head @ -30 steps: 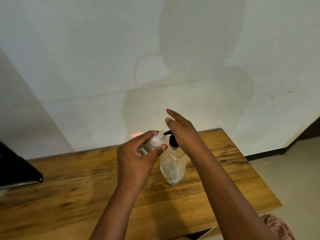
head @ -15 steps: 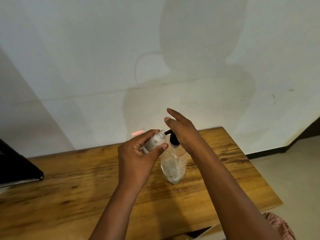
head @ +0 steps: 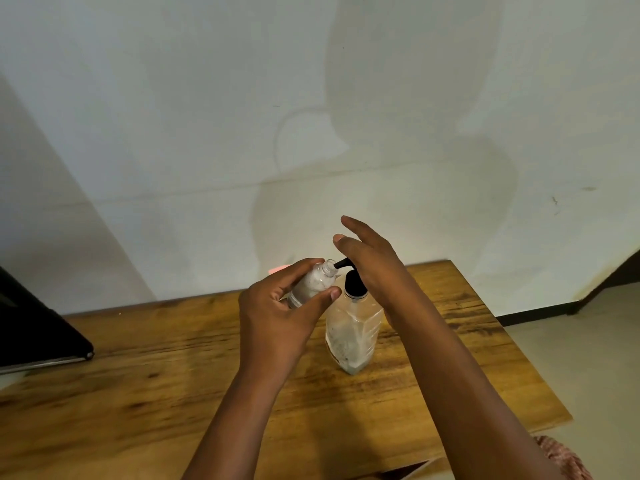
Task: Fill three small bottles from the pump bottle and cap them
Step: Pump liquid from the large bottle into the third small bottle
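Note:
A clear pump bottle (head: 352, 336) with a black pump head (head: 354, 285) stands on the wooden table (head: 138, 375). My right hand (head: 372, 261) rests on top of the pump head with fingers straight. My left hand (head: 277, 313) grips a small clear bottle (head: 313, 282), tilted, its open mouth right at the black nozzle tip. The small bottle holds whitish liquid and has no cap on it. No other small bottles show.
A pink object (head: 277, 269) peeks out behind my left hand near the wall. A dark flat device (head: 38, 327) lies at the table's left edge. The table's right edge drops to the floor, where a patterned cloth (head: 561, 459) shows.
Hands and bottles hold almost the same pose. The small bottle's mouth stays at the nozzle, and my right hand stays on the pump head.

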